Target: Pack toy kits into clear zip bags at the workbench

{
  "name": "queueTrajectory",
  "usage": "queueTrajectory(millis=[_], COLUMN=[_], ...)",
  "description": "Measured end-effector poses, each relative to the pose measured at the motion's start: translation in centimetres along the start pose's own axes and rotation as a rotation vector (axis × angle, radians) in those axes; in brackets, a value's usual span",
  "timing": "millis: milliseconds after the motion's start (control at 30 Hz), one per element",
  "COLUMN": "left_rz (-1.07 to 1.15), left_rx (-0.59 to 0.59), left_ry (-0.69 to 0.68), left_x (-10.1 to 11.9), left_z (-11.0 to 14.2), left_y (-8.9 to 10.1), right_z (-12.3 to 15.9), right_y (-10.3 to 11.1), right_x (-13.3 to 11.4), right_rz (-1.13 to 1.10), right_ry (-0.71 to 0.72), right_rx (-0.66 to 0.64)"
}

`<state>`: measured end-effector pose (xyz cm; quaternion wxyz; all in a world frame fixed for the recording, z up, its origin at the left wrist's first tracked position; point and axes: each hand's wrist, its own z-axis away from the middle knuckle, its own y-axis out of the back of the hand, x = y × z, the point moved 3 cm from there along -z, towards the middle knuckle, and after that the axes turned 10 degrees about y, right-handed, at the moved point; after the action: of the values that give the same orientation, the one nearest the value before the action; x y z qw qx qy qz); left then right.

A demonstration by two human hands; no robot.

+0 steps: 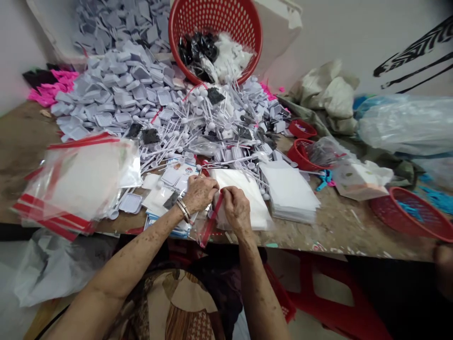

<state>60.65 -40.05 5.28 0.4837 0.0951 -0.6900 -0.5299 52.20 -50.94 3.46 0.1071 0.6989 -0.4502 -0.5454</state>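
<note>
Item under inspection: a clear bag point(208, 227) with a red strip point(213, 215) along it, located at the front edge of the table point(339, 231), between and just below the two hands. Right hand point(236, 208): thumb and forefinger closed in a pinch at the upper end of the strip, no gap observed. Left hand point(201, 192): at the bag's 11 o'clock, fingers curled close together, tips near the same end; whether they have hold of the film cannot be confirmed, the fingers hiding it. Taking the bag as the dial's centre, a white stack point(253, 200) lies at 1 o'clock, partly behind the right hand, a second pile of white sheets point(290, 191) between 2 and 3, red-edged bags point(85, 182) between 9 and 10, and the red basket point(215, 14) at 12, beyond heaped small trays and spoons. Assessment of handling: the bag is judged very light, limp and slippery, its film liable to crease, cling or tear if pulled sharply; the strip is probably the firmer part. Recommended hold: fingertip pinch at each end of the strip, with light tension, leaving the thin film unstressed
</note>
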Motion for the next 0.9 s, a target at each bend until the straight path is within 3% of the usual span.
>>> queueTrajectory(millis=[267,467,633,800,867,900], left_rz=[0.031,0.09,0.048,0.118,0.29,0.388], left_rx=[0.02,0.014,0.058,0.191,0.107,-0.03], left_ry=[-0.016,0.014,-0.016,-0.113,-0.057,0.001], left_x=[-0.4,-0.4,-0.2,0.2,-0.4,-0.8], left_z=[0.2,0.1,0.2,4.4,7.4,9.0], left_y=[0.2,0.4,0.6,3.4,4.1,3.8], right_z=[0.4,0.8,0.5,2.5,4.6,5.9], right_y=[-0.3,-1.1,-1.0,2.2,3.5,3.7], right_x=[-0.1,-0.9,-1.1,-2.6,-3.2,-3.5], right_rz=[0.116,0.297,0.315,0.13,0.06,0.011], right_ry=[0.047,0.221,0.217,0.209,0.111,0.045], right_rx=[0.118,0.128,0.158,0.258,0.194,0.11])
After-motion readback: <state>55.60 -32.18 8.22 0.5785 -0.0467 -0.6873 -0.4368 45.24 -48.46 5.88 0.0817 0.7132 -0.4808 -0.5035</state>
